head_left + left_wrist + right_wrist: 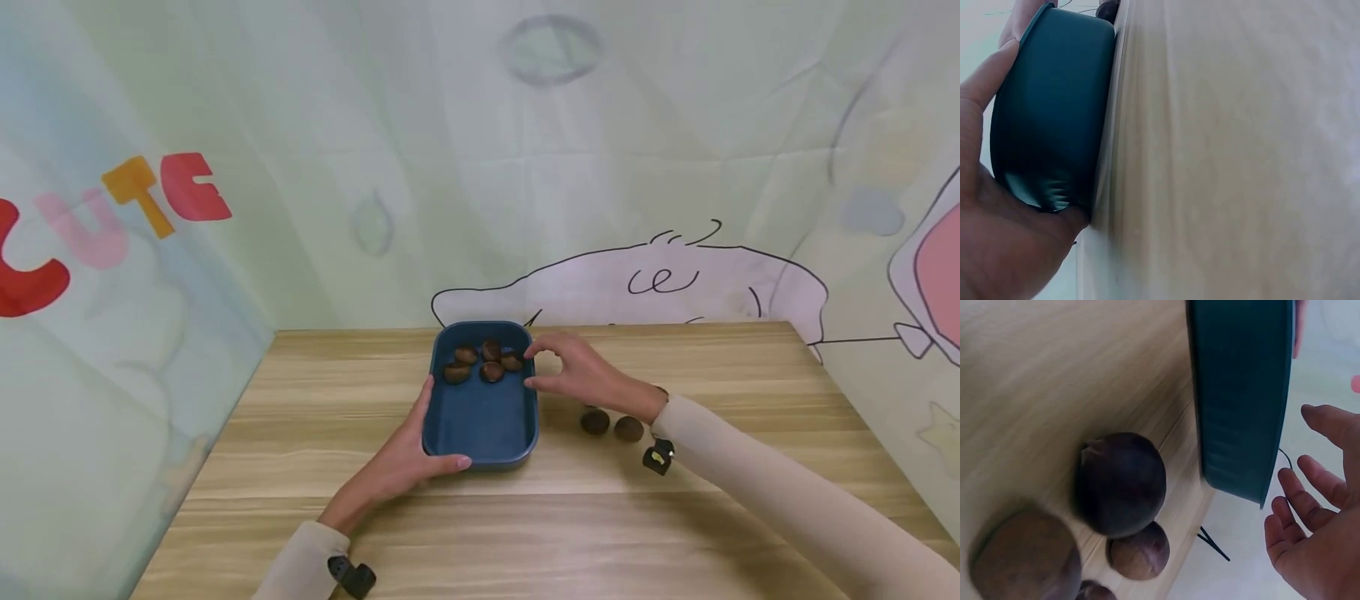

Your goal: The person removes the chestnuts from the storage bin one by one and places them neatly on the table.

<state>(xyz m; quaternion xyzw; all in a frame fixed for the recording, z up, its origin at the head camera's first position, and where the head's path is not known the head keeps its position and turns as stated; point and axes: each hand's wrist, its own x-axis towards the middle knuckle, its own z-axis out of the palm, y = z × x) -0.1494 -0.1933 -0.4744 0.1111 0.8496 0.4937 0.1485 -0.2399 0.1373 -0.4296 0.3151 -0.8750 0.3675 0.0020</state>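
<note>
A dark blue rectangular box point(480, 425) stands upright on the table, with several brown chestnuts point(491, 372) gathered in its far half. My left hand point(401, 454) grips the box's near-left corner, fingers along the left wall and thumb across the near wall. Over the right rim hovers my right hand point(581, 375), thumb and fingers spread apart with nothing between them. Below its wrist, more chestnuts point(595, 422) lie on the table to the right of the box. The right wrist view shows several of them close up, one dark chestnut point(1122, 484) in the middle.
The wooden table point(315, 400) runs back to a printed cloth point(315, 125) that hangs behind it and on both sides. Small black cameras point(658, 457) are strapped to both wrists.
</note>
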